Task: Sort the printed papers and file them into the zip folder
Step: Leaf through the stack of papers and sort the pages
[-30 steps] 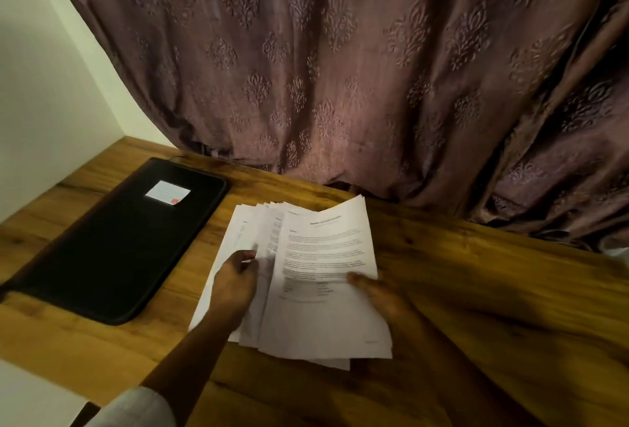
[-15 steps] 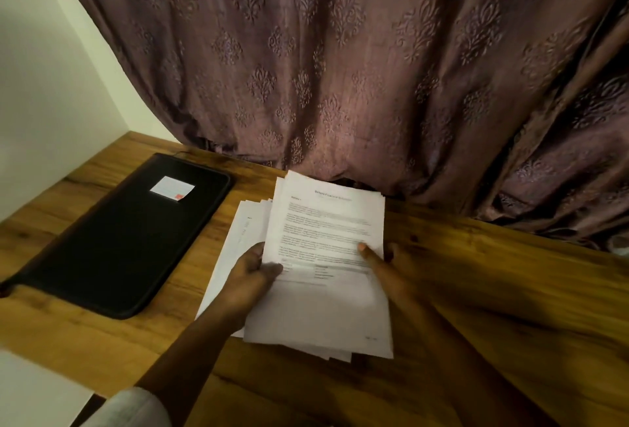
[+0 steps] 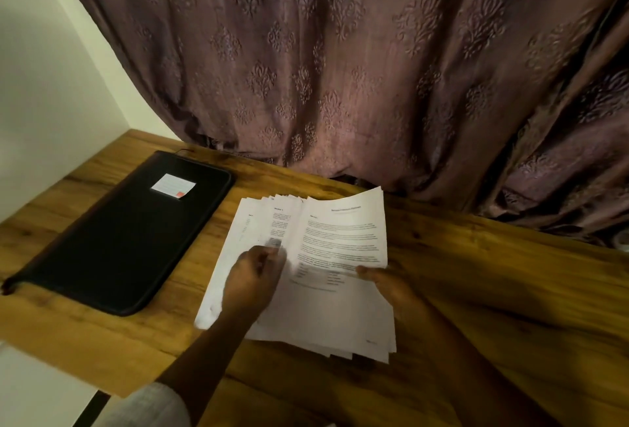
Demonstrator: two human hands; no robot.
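Several printed papers (image 3: 340, 239), fanned for sorting beside the zip folder (image 3: 129, 239), sat in our grip: left fingers (image 3: 269, 253) pinched one sheet, right fingers (image 3: 367, 270) pinched the stack.

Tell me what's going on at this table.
A person is sorting a fanned stack of printed papers at the wooden table. The left hand grips the sheets on the stack's left side, while the right hand pinches the top sheet at its right edge. The black zip folder lies flat to the left, apart from the stack, and looks closed.
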